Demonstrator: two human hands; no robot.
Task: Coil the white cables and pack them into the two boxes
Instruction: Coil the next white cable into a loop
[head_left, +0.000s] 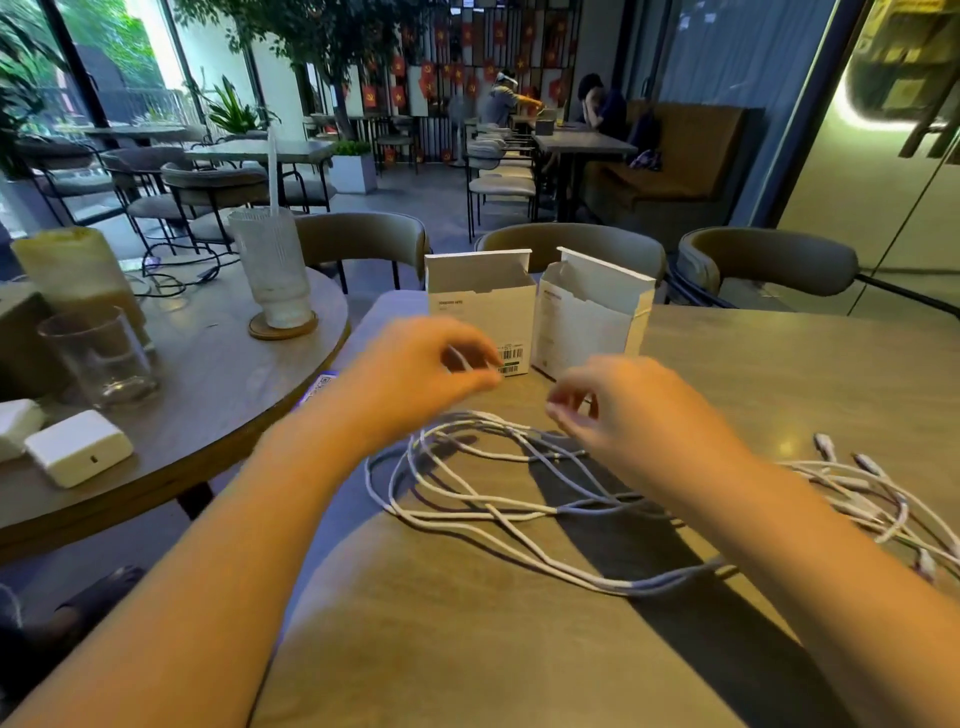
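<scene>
Two white boxes stand upright with their top flaps up at the far side of the table, the left box (480, 306) and the right box (592, 317). White cables (488, 493) lie in loose tangled loops in front of them and trail off to the right (857, 493), where several connector ends show. My left hand (426, 369) hovers above the loops in front of the left box, blurred, pinching a thin white cable end between thumb and fingers. My right hand (634, 410) hangs over the cables with its fingers curled downward and apart, holding nothing that I can see.
A round table on the left carries a ribbed glass (270, 270) on a coaster, an empty tumbler (98, 358), a tall drink and a white charger brick (78, 447). Chairs (571, 249) stand behind the boxes. The wooden table (519, 649) ends near my body.
</scene>
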